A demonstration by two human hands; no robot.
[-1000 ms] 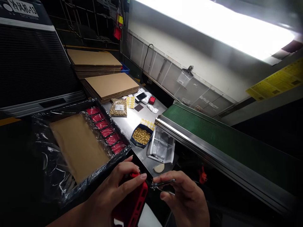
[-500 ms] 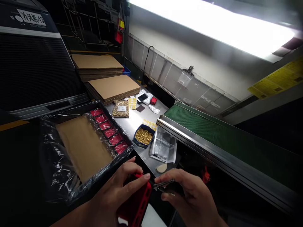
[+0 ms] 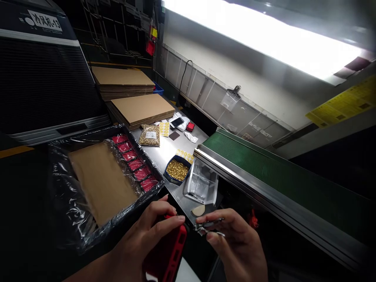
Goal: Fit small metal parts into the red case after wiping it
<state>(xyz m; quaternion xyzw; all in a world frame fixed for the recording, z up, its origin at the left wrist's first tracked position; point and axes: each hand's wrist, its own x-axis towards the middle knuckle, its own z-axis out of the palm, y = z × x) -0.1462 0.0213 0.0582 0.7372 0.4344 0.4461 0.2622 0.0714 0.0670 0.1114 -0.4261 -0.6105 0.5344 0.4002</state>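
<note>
Since the earlier frames my right hand (image 3: 237, 246) has drifted slightly right, parting a little from the left, and the tweezers' tips now sit just off the case's corner rather than close against it; my left hand (image 3: 147, 239) is unchanged in grip. Item, left hand: fingers curled and clamped round a red case (image 3: 166, 254), glossy moulded plastic, rounded corners, held low at the bench edge, forefinger laid across its top end. Item, right hand: thumb and forefinger pinched on metal tweezers (image 3: 210, 225), slim, bright, points toward the case. Item: steel bench (image 3: 164, 150), brushed and reflective. Item: dark blue dish (image 3: 176, 171) heaped with small brass-coloured parts, granular. Item: clear plastic bags (image 3: 201, 184), crinkled, just beside the dish. Item: black tray (image 3: 73, 227) lined with shiny film, bearing a flat brown card and a row of red cases. Item: green conveyor belt (image 3: 264, 172), ribbed, steel-edged.
</note>
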